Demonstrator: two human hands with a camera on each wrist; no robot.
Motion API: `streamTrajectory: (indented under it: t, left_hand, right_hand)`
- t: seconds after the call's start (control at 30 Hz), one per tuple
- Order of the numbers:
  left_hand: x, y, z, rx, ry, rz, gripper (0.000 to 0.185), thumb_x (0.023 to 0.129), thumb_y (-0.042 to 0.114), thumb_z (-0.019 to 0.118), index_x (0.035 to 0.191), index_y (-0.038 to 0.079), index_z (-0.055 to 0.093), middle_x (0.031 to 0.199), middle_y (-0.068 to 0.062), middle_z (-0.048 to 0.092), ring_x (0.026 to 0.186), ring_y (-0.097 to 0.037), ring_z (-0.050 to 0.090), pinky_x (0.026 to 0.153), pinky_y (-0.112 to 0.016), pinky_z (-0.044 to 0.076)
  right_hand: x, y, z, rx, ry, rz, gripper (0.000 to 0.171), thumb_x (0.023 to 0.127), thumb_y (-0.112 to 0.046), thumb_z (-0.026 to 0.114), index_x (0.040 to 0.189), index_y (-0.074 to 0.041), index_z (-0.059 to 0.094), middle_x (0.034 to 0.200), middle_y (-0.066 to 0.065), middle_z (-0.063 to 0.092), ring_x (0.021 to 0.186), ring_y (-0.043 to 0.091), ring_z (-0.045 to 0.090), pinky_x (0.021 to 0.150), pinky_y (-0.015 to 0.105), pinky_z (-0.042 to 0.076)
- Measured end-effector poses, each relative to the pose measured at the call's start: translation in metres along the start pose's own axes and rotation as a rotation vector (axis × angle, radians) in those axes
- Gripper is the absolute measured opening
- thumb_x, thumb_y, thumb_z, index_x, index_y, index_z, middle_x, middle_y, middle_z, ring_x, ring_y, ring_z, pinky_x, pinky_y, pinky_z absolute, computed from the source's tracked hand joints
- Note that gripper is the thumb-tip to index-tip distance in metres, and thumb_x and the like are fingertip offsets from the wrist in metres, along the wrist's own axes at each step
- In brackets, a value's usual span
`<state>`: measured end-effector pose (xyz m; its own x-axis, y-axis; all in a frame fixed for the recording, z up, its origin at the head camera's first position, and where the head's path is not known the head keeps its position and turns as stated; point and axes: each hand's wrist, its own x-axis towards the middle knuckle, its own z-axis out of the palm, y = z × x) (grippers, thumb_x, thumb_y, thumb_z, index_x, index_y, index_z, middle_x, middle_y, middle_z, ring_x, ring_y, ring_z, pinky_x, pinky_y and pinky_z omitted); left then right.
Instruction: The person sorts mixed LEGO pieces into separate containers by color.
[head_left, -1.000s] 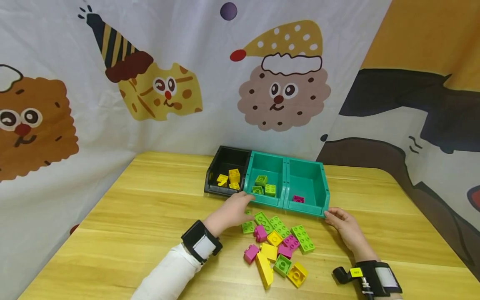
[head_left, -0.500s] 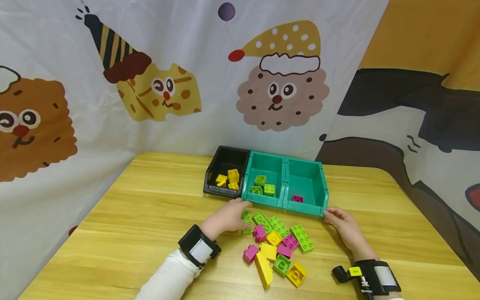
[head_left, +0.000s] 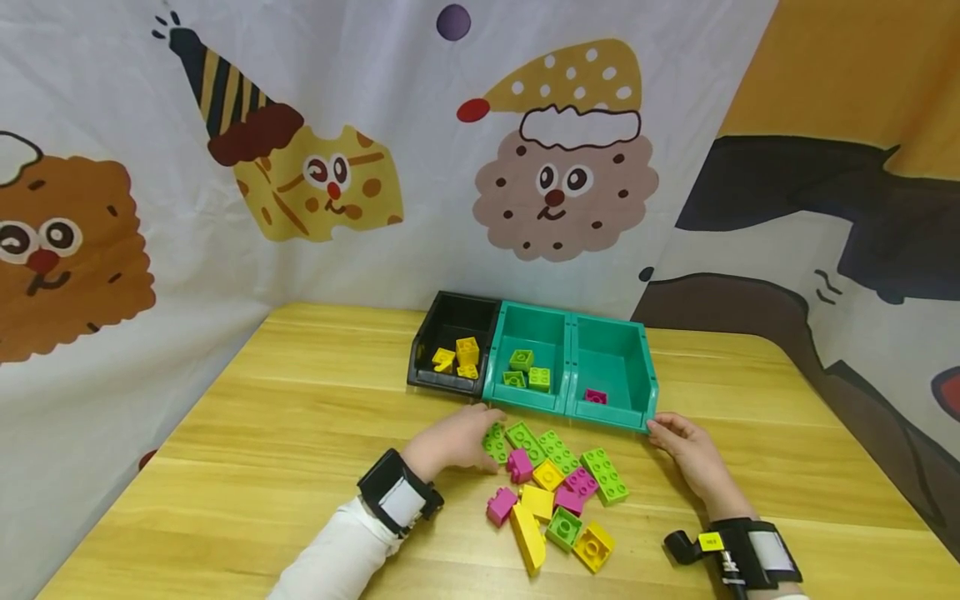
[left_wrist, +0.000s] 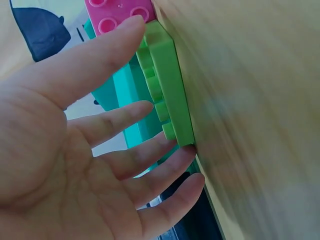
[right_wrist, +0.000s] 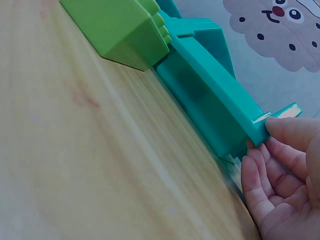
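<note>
My left hand is at the left end of the brick pile, fingers spread and relaxed around a long green toy brick. In the left wrist view, its thumb lies near one end of that brick and the other fingertips touch or nearly touch the far end. A pink brick sits just beyond the thumb. My right hand pinches the front right corner of the right teal bin, thumb on the rim and fingers below. A pink brick lies inside that bin.
A black bin with yellow bricks and a middle teal bin with green bricks adjoin it. Loose green, pink and yellow bricks lie on the wooden table between my hands. A printed cloth hangs behind.
My left hand has drawn back slightly from the bins, down toward the leftmost green brick, which it now covers partly. My right hand stays at the bin corner.
</note>
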<state>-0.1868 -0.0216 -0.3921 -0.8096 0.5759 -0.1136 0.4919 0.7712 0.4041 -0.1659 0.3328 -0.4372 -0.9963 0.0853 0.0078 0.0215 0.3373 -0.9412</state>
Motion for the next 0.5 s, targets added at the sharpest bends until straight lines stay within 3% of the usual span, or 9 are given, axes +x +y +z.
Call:
streamTrajectory:
  t: [0.5]
  left_hand:
    - [0.0018, -0.0032, 0.0054, 0.021, 0.039, 0.029, 0.069, 0.070, 0.016, 0.082, 0.132, 0.008, 0.052, 0.132, -0.013, 0.054, 0.120, -0.027, 0.051, 0.102, -0.039, 0.043]
  right_hand:
    - [-0.0004, 0.0006, 0.0009, -0.001, -0.001, 0.000, 0.030, 0.097, -0.025, 0.054, 0.107, 0.003, 0.057, 0.086, -0.018, 0.058, 0.084, -0.002, 0.057, 0.076, 0.015, 0.049]
